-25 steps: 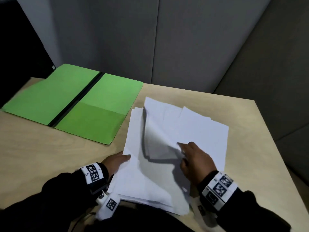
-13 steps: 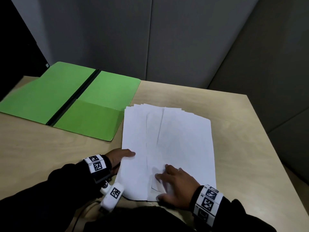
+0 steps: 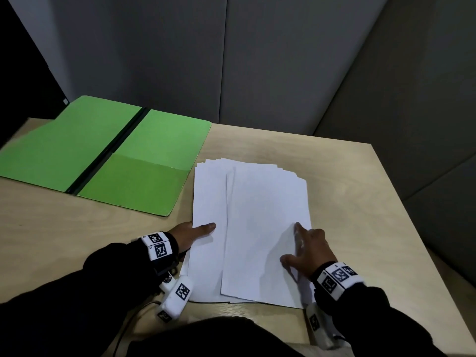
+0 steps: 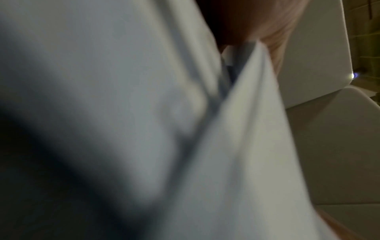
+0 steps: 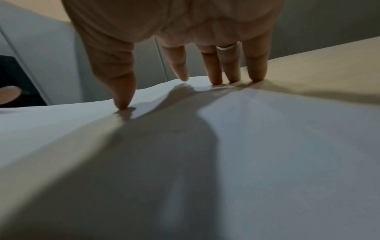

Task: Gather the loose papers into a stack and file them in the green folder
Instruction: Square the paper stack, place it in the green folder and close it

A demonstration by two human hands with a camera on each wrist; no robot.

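Observation:
The white papers (image 3: 257, 215) lie as a rough, fanned stack on the wooden table, right of the open green folder (image 3: 144, 161). My left hand (image 3: 203, 229) holds the stack's left edge, one digit lying on top and the rest hidden beneath. In the left wrist view the blurred sheets (image 4: 123, 81) are lifted slightly against a fingertip (image 4: 246, 19). At the stack's right edge rests my right hand (image 3: 302, 244), its straight, spread fingers (image 5: 213, 65) touching the top sheet (image 5: 267, 146).
The folder has a dark spine (image 3: 108, 153) and a pocket (image 3: 134, 184) on its right half, nearest the papers. Grey partition walls (image 3: 257, 60) close off the back and right. The table's right edge (image 3: 412, 228) runs close to my right hand.
The sheet that was raised one second ago now lies flat on the stack. My right hand has slid from the stack's near middle to its right edge. The left hand stays put.

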